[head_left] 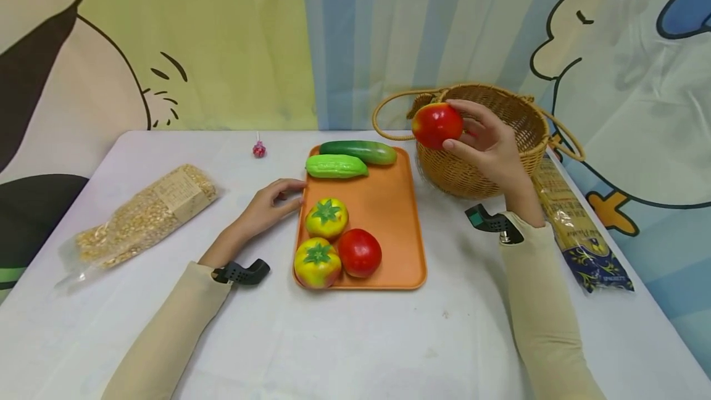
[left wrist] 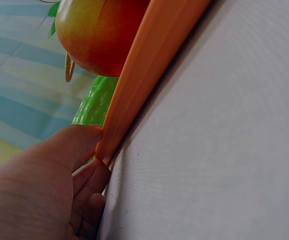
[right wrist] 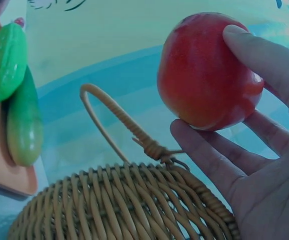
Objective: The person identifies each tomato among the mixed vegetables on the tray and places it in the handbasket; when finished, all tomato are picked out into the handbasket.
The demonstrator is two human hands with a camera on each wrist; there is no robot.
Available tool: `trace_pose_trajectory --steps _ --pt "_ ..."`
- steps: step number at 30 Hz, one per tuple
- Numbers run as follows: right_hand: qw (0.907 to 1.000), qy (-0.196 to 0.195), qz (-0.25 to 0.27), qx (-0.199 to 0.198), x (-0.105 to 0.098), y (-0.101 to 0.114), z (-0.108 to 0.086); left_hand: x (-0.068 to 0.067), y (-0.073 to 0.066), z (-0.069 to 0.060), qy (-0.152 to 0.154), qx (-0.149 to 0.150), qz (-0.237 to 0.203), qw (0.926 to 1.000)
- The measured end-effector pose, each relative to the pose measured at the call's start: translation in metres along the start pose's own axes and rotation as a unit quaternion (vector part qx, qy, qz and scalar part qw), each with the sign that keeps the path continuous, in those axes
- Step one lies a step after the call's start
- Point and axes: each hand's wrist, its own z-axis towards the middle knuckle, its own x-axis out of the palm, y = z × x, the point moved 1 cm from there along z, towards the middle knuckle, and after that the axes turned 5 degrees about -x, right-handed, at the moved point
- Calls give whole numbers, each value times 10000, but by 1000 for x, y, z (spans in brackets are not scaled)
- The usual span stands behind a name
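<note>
Above the basket's near left rim, my right hand point(head_left: 489, 147) holds a red fruit point(head_left: 437, 125) between thumb and fingers; the right wrist view shows the same fruit point(right wrist: 207, 72) over the wicker basket point(right wrist: 119, 205). My left hand point(head_left: 273, 205) touches the left edge of the orange tray point(head_left: 389, 215), and in the left wrist view its thumb and fingers pinch the tray's rim point(left wrist: 129, 95). On the tray lie two yellow-green tomatoes point(head_left: 326, 218) point(head_left: 318, 263), a red one point(head_left: 360, 253), a bumpy green vegetable point(head_left: 336, 166) and a dark green cucumber point(head_left: 360, 152).
A clear bag of corn kernels point(head_left: 147, 215) lies at the left. Behind the tray's left side is a small wrapped lollipop point(head_left: 258, 149). The wicker basket point(head_left: 461, 168) stands at the back right, its handles sticking out, beside a spaghetti packet point(head_left: 583, 227).
</note>
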Motion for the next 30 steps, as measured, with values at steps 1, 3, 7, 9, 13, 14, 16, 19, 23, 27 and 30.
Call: trace_pose_trajectory --steps 1,3,7,9,13,14,16,19,23,27,30 --pt "9999 -99 -3 18 -1 1 0 0 0 0 11 1 6 10000" --pt "9996 -250 -116 -8 -3 2 0 -1 0 0 3 1 13 10000" --pt "9987 -499 -42 94 -6 2 2 -1 1 2 -36 13 15 10000" --pt "9984 -546 -14 137 -8 1 2 -1 2 3 -53 41 16 10000" --pt "9976 -636 -78 253 -11 0 -1 0 2 2 -52 96 -32 9999" --pt "9973 -660 -171 288 -13 0 -2 0 2 1 -40 98 -40 9999" --pt "9963 -717 -254 404 -18 -1 -3 1 2 0 -7 64 -47 10000" --pt "9947 -770 -382 567 -28 -1 -3 2 2 1 16 13 -44 10000" --pt "9929 -843 -420 731 -42 0 0 2 2 1 17 16 -37 10000" --pt "9889 -748 -814 993 -52 -2 4 2 3 2 6 1 17 10000" --pt "9825 -526 -1272 1259 -57 -5 8 0 3 1 -50 10 56 10000"
